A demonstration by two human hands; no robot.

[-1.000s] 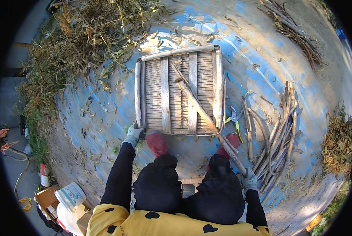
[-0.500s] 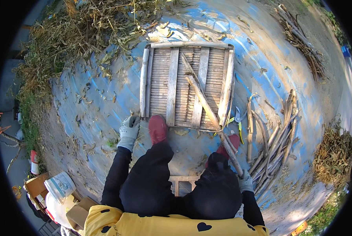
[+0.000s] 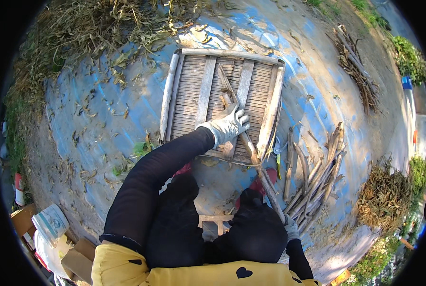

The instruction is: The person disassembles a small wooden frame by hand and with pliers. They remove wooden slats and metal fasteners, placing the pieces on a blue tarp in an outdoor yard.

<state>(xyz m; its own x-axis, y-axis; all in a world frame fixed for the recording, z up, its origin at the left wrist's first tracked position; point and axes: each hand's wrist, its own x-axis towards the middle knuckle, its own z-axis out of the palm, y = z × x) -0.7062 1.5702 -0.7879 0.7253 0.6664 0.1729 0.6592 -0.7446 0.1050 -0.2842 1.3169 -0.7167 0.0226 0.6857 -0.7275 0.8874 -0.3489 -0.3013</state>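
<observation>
A long, crooked dry branch [image 3: 248,146] slants across an upturned low wooden table [image 3: 203,95] with a slatted surface and two crossing boards. My left hand [image 3: 227,126], in a pale grey work glove, reaches over the table and lies across the branch, its fingers curled over the far side. Low on the right, beside my knee, my gloved right hand [image 3: 291,229] is closed around the branch's near end. Pruning shears [image 3: 278,159] with yellow-green handles lie by the table's right corner, partly hidden by its edge.
Bare sticks [image 3: 318,178] are piled right of my knee, with another bundle [image 3: 358,71] farther off. Dry leafy stalks [image 3: 94,33] heap up at the far left, and a dry clump [image 3: 384,193] sits at the right. A white bucket [image 3: 50,221] stands near left.
My left hand has risen from the ground left of the table and swung right onto the branch. My right hand still grips the near end. The view has shifted slightly.
</observation>
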